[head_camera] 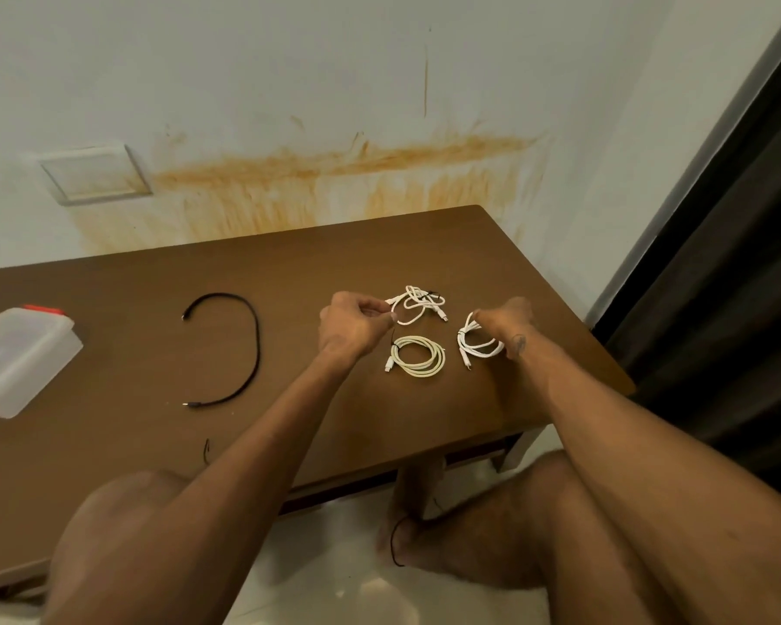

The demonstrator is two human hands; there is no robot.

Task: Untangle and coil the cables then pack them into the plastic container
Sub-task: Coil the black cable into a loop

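On the brown table (131, 444) lie three white cables and one black cable. My right hand (508, 320) holds a coiled white cable (476, 342) just above the table's right side. My left hand (352, 327) pinches a thin black tie (393, 338) over a coiled cream-white cable (418, 356) lying flat. A loose, tangled white cable (418, 304) lies just beyond my hands. The black cable (244, 349) lies uncoiled in a wide arc to the left. A translucent plastic container (19, 358) with a red clip stands at the far left.
A short black tie (207, 451) lies near the table's front edge. The table's right edge runs close to my right hand, with a dark curtain (740, 263) beyond. The stained wall (334, 173) stands behind the table. My knees are below the front edge.
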